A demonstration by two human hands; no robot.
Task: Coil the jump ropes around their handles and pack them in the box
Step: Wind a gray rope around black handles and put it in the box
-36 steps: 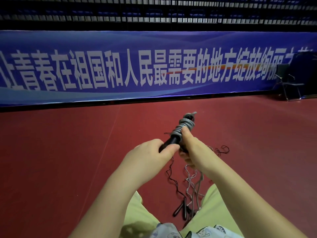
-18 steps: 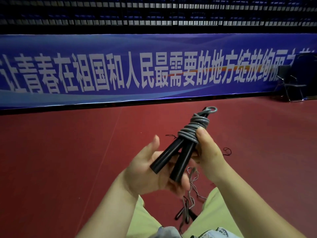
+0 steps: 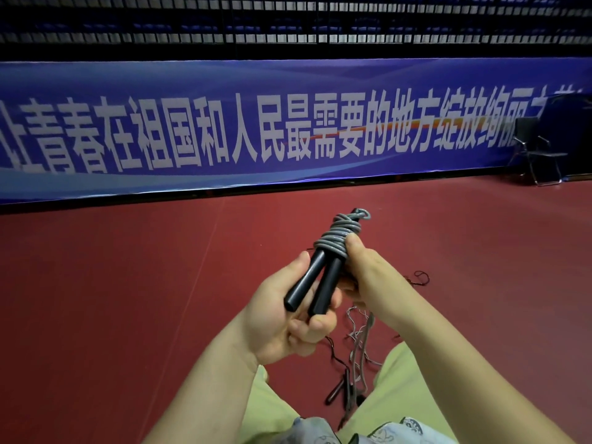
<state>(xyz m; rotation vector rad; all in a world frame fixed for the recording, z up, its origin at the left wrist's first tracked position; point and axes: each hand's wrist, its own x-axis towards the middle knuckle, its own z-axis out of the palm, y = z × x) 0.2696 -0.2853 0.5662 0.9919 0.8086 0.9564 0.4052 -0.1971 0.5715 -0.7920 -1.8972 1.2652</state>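
Coiled rope (image 3: 338, 233): wound round two black handles (image 3: 315, 283)
Left hand (image 3: 288, 318): cradles handle ends, fingers curled beneath; right hand (image 3: 362, 270): pinches coil

I see the coiled jump rope (image 3: 333, 251) held up between both hands, its two handles (image 3: 314, 285) lying across the left hand (image 3: 288, 318) and its coil pinched by the right hand (image 3: 368, 270). Below the hands, between my knees, loose jump ropes (image 3: 355, 357) lie tangled on the floor (image 3: 128, 299). Far beyond the hands stands a banner (image 3: 256, 129), with a folding chair (image 3: 538, 149) off to their right.
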